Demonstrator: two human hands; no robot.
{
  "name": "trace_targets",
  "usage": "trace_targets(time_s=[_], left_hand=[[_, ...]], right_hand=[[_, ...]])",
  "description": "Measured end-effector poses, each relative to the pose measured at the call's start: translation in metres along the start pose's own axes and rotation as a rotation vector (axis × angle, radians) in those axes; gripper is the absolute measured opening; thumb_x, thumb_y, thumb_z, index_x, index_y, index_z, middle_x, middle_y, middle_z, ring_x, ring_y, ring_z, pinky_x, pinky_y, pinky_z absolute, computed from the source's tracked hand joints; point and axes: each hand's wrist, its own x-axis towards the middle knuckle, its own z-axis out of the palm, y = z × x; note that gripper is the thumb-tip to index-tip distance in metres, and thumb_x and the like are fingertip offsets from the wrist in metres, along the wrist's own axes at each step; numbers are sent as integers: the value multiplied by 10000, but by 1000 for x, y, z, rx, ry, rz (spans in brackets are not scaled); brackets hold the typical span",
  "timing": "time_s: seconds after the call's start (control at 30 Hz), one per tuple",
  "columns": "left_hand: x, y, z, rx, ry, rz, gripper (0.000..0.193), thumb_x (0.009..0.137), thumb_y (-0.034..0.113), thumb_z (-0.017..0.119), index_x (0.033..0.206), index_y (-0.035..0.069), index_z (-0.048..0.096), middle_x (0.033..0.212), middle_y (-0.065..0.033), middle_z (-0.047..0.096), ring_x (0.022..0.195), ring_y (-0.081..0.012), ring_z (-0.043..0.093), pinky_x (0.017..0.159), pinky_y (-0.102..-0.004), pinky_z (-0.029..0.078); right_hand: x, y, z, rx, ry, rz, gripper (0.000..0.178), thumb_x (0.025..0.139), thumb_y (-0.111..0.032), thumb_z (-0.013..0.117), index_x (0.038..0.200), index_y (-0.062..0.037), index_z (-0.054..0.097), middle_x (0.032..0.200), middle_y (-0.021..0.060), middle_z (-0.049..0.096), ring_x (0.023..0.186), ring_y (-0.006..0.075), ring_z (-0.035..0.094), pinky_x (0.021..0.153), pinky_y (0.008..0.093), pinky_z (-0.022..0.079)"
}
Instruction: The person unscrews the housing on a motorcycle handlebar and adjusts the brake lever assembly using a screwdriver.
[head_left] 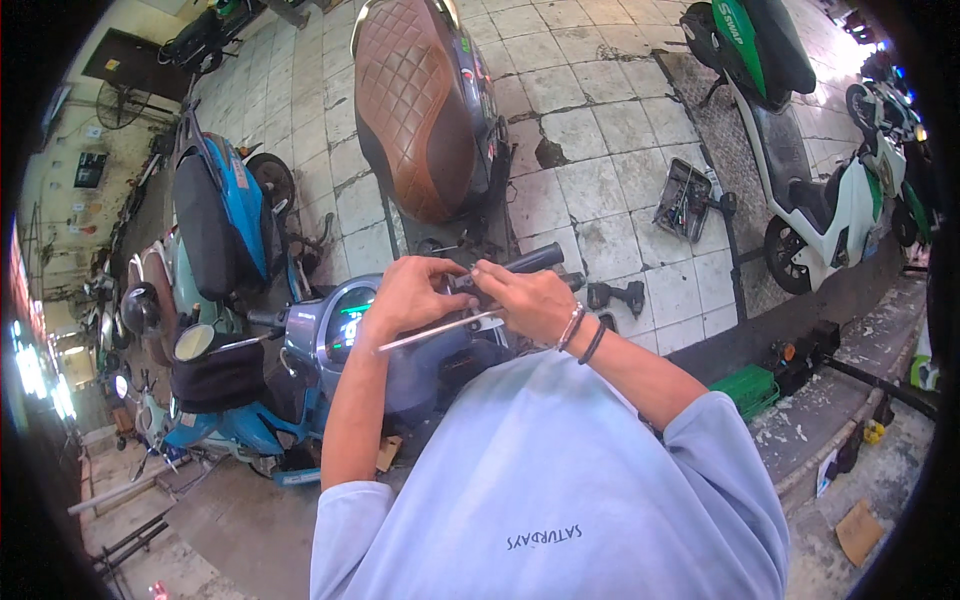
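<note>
My left hand (412, 298) and my right hand (532, 302) meet fingertip to fingertip over the handlebar of a grey-blue scooter. The left fingers are curled in a pinch, and what is between them is too small to make out. From under the right palm a slim metal rod (430, 332) sticks out leftward, passing just below the left thumb; its other end is hidden by the right hand. Beyond the right fingers lies the black handlebar grip (538, 257). The scooter's round display (350, 322) is lit, beside my left wrist.
A scooter seat (412, 120) in quilted brown stands ahead. On the tiled floor to the right are a tool tray (686, 200) and a cordless drill (618, 297). A blue scooter (232, 200) is parked left, a white one (835, 235) right. A green crate (745, 390) sits by the step.
</note>
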Motion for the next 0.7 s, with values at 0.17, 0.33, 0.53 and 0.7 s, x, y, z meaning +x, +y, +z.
trace_targets(time_s=[0.17,0.33,0.53,0.7], left_hand=[[1,3,-1,50,-4,12,549,752,416,940,1167,71,837,786,-119,757,710,-254,701,713,-397,553],[-2,3,6,-5,7,-30,552,762,396,935,1172,42,827,734,-113,740,668,-224,687,687,-368,542],[-4,1,9,-105,27,-32,472,765,312,930,1120,16,834,668,-57,676,608,-135,584,600,-346,463],[-4,3,14,142,69,116,406,710,317,916,1003,45,846,818,-161,777,721,-323,739,716,-434,570]], right_hand=[[-7,4,7,-76,56,-25,539,841,-117,798,1352,-74,633,1439,63,657,793,284,776,639,385,625],[-7,12,3,51,18,31,570,850,-152,815,1377,-87,608,1341,93,720,824,328,773,680,424,623],[13,-1,-24,65,-178,140,587,872,-254,841,1389,-109,602,1223,116,766,906,382,765,744,480,619],[18,7,-21,37,-265,66,521,867,-272,846,1316,-106,640,1272,102,752,918,376,765,750,482,622]])
